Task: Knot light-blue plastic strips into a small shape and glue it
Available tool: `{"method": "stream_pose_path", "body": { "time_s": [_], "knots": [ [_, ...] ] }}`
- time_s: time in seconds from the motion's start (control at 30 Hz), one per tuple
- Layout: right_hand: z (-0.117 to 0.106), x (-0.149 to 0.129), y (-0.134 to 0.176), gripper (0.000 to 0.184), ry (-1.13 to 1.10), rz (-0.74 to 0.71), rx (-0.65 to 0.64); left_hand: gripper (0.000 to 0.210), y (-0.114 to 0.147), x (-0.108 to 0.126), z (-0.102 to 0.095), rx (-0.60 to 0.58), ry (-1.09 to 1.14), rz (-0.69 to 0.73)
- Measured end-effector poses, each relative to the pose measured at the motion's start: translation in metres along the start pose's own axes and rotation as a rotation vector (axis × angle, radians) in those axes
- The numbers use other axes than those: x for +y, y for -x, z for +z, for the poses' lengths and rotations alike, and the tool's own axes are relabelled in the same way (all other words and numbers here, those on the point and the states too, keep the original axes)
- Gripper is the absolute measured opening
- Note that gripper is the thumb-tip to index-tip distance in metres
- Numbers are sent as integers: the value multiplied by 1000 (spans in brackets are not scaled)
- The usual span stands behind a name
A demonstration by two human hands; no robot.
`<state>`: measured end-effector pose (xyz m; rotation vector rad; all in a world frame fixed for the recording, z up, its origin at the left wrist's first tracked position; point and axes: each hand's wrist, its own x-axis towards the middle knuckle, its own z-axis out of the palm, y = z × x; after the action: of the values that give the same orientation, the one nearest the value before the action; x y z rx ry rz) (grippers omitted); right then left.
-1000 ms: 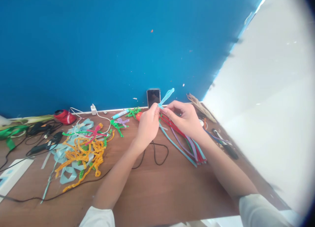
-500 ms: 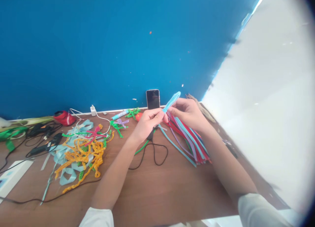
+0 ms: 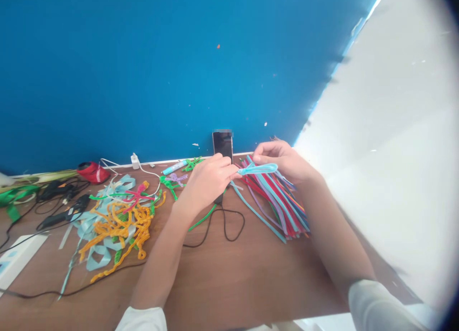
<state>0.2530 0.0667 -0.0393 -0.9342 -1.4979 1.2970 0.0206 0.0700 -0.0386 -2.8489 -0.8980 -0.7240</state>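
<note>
Blue wall (image 3: 179,82) backs the brown bench (image 3: 233,278), above which the light-blue loop (image 3: 265,168) has swung from about 1 o'clock to 3 o'clock, its base pinched by the left hand (image 3: 211,175). Right hand (image 3: 281,161) has moved off the base to the loop's 12 o'clock, fingers curled, grip unclear, while more of the coloured stem bundle (image 3: 279,204) shows at 5 o'clock.
</note>
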Motion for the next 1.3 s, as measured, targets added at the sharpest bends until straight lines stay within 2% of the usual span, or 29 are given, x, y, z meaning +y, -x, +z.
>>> {"method": "stream_pose_path", "body": {
  "time_s": [0.17,0.33,0.5,0.6,0.67,0.8,1.03,1.17,1.3],
  "knots": [
    [-4,3,-6,25,-45,39,-71,30,0,0,0,33,-223,85],
    [-4,0,-6,24,46,25,-36,28,1,1,6,0,-234,120],
    [4,-8,2,14,387,-136,40,32,0,4,12,-27,-219,121],
    [9,-10,6,11,578,-250,146,39,-1,5,14,34,-226,96],
    [11,-10,8,16,653,-306,211,40,-2,7,15,84,-205,67],
    [16,-11,10,28,705,-351,270,32,-3,9,15,117,-189,73],
    [25,-16,17,26,840,-404,278,30,-3,12,18,108,-255,166],
    [28,-20,22,23,866,-448,276,29,-3,11,21,113,-273,133],
    [29,-21,23,22,910,-488,288,37,-3,11,22,152,-284,76]
  ]
}}
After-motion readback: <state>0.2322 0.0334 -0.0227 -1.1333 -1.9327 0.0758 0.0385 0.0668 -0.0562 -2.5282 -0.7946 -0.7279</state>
